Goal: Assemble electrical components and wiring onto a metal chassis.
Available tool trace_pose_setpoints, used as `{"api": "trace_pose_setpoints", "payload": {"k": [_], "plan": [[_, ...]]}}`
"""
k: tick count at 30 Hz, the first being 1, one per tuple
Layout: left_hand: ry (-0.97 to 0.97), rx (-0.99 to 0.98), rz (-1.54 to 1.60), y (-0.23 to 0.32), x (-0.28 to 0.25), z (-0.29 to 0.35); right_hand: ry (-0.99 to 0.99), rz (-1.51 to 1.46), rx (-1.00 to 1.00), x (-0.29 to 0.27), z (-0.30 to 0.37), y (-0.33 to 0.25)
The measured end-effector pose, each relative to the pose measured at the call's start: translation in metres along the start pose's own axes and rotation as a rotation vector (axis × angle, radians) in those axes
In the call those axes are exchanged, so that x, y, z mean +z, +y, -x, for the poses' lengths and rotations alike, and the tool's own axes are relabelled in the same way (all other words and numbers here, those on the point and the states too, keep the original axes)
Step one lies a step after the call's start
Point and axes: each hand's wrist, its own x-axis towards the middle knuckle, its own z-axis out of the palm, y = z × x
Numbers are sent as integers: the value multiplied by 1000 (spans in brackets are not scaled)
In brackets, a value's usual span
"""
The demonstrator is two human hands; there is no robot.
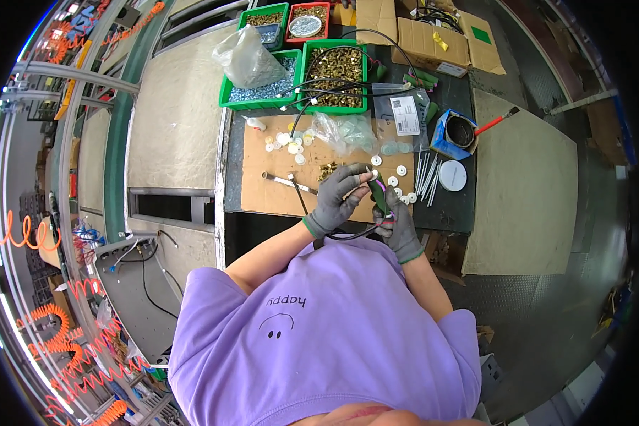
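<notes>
Currently, left hand: we see the left hand [336, 199] in a grey glove with a green cuff, raised above the cardboard sheet [277, 177]; its fingers [353, 176] curl toward the tip of the green tool [378, 195], pinching a small white washer [374, 172] there
Right hand: the right hand [402, 228], gloved alike, wraps its fingers shut round the green tool's lower body; a black cable [348, 236] leaves the tool below the hands
Tool position: we find it upright between both hands, over the near edge of the table [447, 213]
Cardboard sheet: loose white washers [291, 144], a small heap of brass parts [326, 170] and a metal rod [287, 182] lie on it
Right of the hands: thin metal pins [424, 174]; a round white lid [452, 175]
Far side: green bins [331, 78] of screws and brass fittings; a clear plastic bag [248, 58]
</notes>
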Motion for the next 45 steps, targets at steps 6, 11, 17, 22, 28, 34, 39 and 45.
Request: {"api": "trace_pose_setpoints", "payload": {"k": [6,11,17,22,28,34,39,45], "plan": [[85,-170,-33,-16,-20,25,-110,51,-267,-23,-2,4],[100,-489,-481,-131,-53,67,-224,27,-179,-41,-6,4],[-43,-881,-721,-166,-49,56,-25,154,-214,-20,-3,10],[-27,-807,-677,-169,-49,49,-48,191,-194,-22,-10,11],[145,-614,-523,-163,-60,56,-58,297,-155,-1,-14,4],[212,-532,-207,-70,-55,29,-22,343,-106,15,-21,2],[186,-428,-130,-17,-43,21,3,318,-90,22,-30,4],[169,-371,-156,15,-39,14,-65,356,-60,24,-31,-2]]}}
